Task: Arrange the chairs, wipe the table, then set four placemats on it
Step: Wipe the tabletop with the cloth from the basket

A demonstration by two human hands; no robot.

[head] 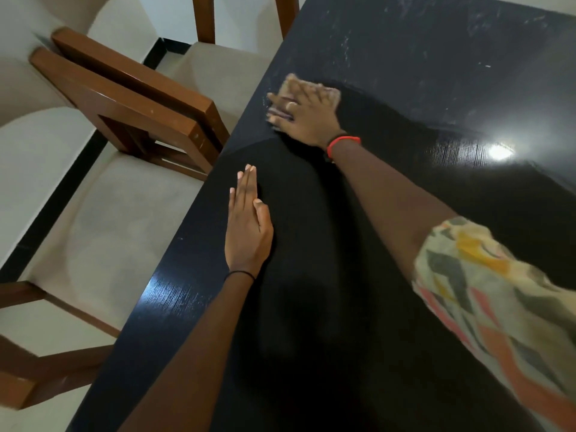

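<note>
— Near the desk's (436, 213) left edge, where's the cloth (331, 94)?
— Under the right hand (304, 115), fingers spread flat, pressing it down.
— And the left hand (247, 227)?
— Flat on the dark top, fingers straight and together; a cushioned chair (93, 219) sits just beside that edge.

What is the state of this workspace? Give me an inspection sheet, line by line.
Surface: dark glossy table, whitish streaks on its far part; the near part looks clean.
Job's things: tan cloth on the table under the right hand; two wooden chairs with pale seats along the table's left edge; no placemats seen.
Clutter: nothing seen.
Hands: right hand presses flat on the cloth, blurred; left hand rests flat on the table, fingers straight.
Cables: nothing seen.
Surroundings: pale floor, white wall with black skirting.
</note>
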